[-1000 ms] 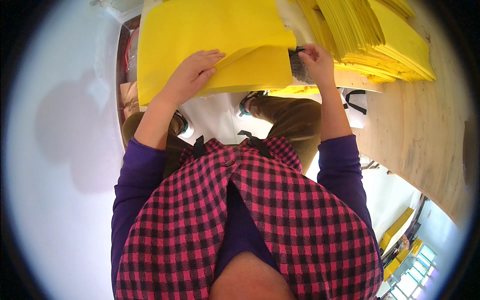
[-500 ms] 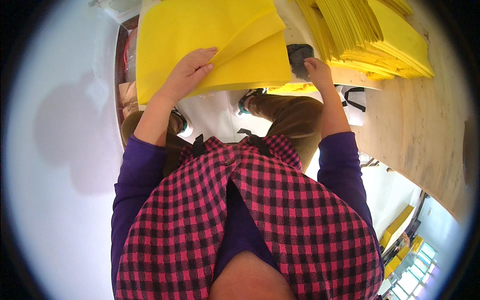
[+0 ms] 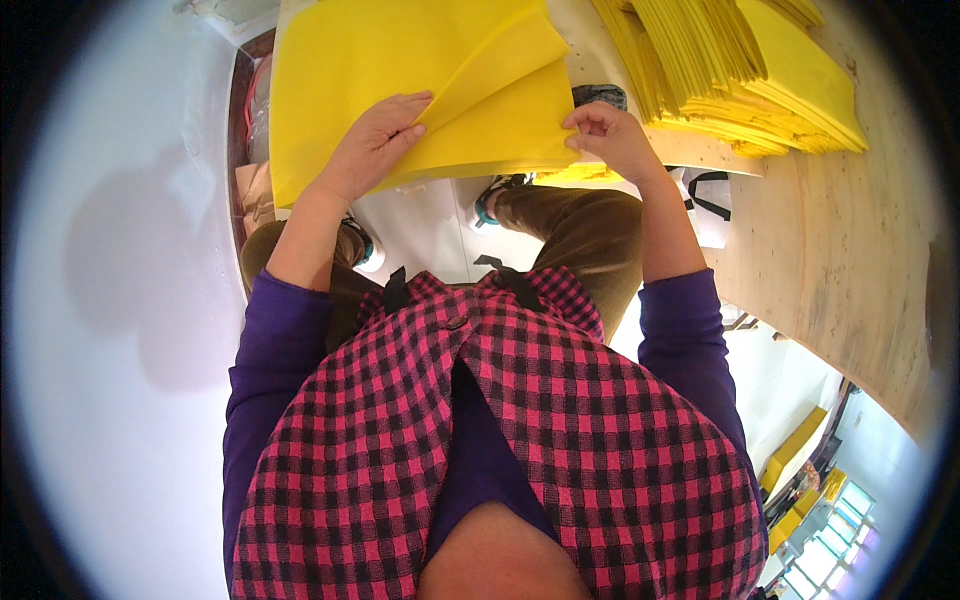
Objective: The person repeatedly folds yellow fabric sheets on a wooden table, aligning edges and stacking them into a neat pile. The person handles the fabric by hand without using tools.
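A large yellow sheet (image 3: 370, 70), perhaps of soft fabric, lies on top of others at the table's near edge. Its upper layer is turned back in a slanting fold. My left hand (image 3: 372, 142) is closed at the lower end of that fold, thumb and fingers pinching the layer. At the sheet's right edge, my right hand (image 3: 612, 138) pinches the border between thumb and forefinger, the other fingers curled. Just beyond my right hand a dark grey crumpled cloth or pad (image 3: 600, 96) shows, partly hidden by the hand.
Piles of folded yellow pieces (image 3: 700, 60) stand to the right on the wooden table (image 3: 820, 230). A white bag with black straps (image 3: 708, 195) is below the table edge. Brown paper (image 3: 255, 190) lies at left, near the white wall (image 3: 130, 350).
My right hand has moved left from the dark grey cloth to the yellow sheet's right edge and pinches it. My left hand stays at the fold.
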The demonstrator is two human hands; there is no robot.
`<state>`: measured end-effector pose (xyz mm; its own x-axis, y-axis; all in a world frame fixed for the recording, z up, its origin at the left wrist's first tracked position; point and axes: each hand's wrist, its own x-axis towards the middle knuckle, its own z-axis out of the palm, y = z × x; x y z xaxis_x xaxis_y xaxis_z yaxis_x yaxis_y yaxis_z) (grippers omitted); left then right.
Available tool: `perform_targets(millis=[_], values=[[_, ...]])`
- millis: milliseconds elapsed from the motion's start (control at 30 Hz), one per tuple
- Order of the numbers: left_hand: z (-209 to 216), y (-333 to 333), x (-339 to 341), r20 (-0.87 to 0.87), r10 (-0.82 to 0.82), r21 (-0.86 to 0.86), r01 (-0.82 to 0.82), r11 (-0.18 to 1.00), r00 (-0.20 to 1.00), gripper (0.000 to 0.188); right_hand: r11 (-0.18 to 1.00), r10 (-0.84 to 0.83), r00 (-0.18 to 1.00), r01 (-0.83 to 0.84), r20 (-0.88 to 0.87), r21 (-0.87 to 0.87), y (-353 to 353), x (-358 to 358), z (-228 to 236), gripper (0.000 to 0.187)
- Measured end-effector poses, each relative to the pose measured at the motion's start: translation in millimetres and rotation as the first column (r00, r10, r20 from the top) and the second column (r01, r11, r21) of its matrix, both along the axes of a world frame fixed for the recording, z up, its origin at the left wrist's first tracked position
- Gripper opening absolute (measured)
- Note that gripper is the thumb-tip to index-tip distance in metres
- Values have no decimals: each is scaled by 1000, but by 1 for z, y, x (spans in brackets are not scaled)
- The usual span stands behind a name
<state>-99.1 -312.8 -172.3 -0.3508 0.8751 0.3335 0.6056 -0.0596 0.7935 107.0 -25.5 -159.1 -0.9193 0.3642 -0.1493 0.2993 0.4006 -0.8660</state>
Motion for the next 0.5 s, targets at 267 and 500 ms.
perform_targets(millis=[267,500], values=[[4,-1,1,-11,-21,10,21,1000,1000,29,999,28,999,-27,-34,32,6,-7,5,9],[6,1,3,-32,-5,10,5,1000,999,28,992,113,992,-116,47,56,11,-16,27,7]])
